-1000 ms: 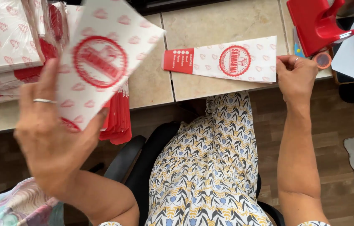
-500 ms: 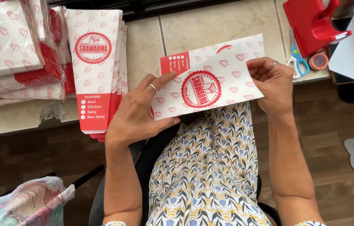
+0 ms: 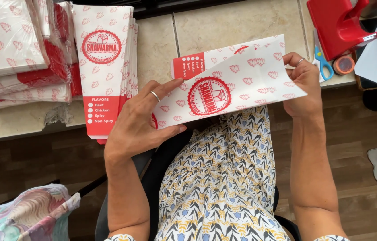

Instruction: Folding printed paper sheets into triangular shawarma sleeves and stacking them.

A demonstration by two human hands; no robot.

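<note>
White paper sleeve (image 3: 228,89), long and flat, printed with small red motifs, a round red seal and a red band at one end, sits in both my hands over my lap, its far edge reaching above the near rim of the beige tiled counter (image 3: 237,27). I judge I hold it at both ends so that it stays taut and flat while I handle it.

My left hand (image 3: 141,122) pinches the end at 9 o'clock: the thumb lies under the near edge, the ringed finger and its neighbours spread across the top beside the red band. My right hand (image 3: 304,85) grips the end at 3 o'clock, its fingers curled narrowly round the corner, where the paper looks to be parting into two layers; I cannot tell how far it is open. The seal lies between my two hands, nearer the left.

At 10 o'clock from the sleeve, a stack of matching flat sleeves (image 3: 108,67) lies on the counter, overhanging its near edge, close to my left hand for easy reach, I suppose. Wrapped bundles of the same sleeves (image 3: 14,49) lie beyond it. At 2 o'clock stand a red plastic device (image 3: 335,24), blue-handled scissors (image 3: 322,60) and a small roll of tape (image 3: 343,65), apart from my fingers.
</note>
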